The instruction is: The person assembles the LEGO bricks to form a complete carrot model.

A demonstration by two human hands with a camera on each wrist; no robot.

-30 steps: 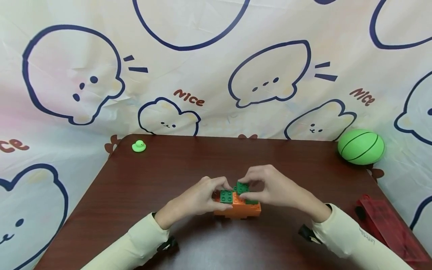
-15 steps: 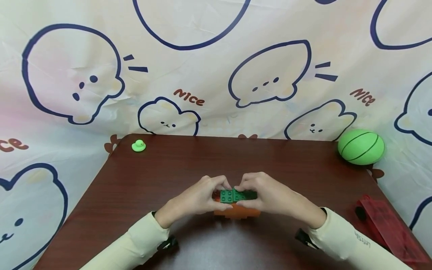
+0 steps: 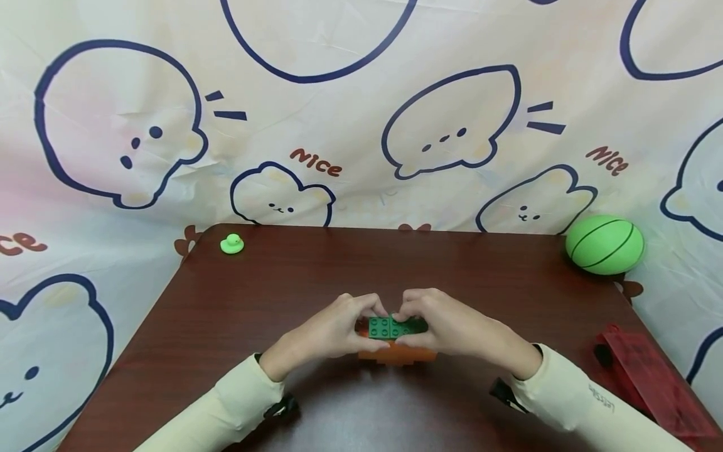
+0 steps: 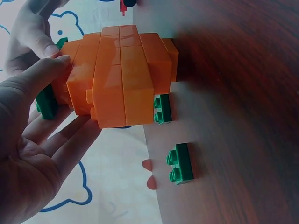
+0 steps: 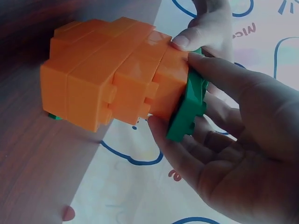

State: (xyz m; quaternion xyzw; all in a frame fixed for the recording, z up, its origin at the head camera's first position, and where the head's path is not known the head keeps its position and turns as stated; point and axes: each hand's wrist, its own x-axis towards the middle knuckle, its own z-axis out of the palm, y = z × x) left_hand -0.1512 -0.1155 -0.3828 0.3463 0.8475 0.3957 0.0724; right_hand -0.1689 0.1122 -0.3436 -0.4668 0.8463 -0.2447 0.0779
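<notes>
A stepped build of orange toy bricks stands on the dark table, in front of the person. My left hand grips its left side, thumb on the near face and fingers behind. Green studded bricks cap the top in the head view. From the right, my right hand pinches a green brick down on the top, its thumb along the orange near face. Both thumb tips come close together at the upper orange layer. The fingers partly hide the green bricks.
One loose green brick lies on the table beyond the build, and another green brick shows close by its base. A green duck sits back left, a green ball back right. A red translucent toy lies along the right edge.
The right hand has lowered the green brick it holds from just above the build onto its top, beside the left green brick. My left hand stays in place.
</notes>
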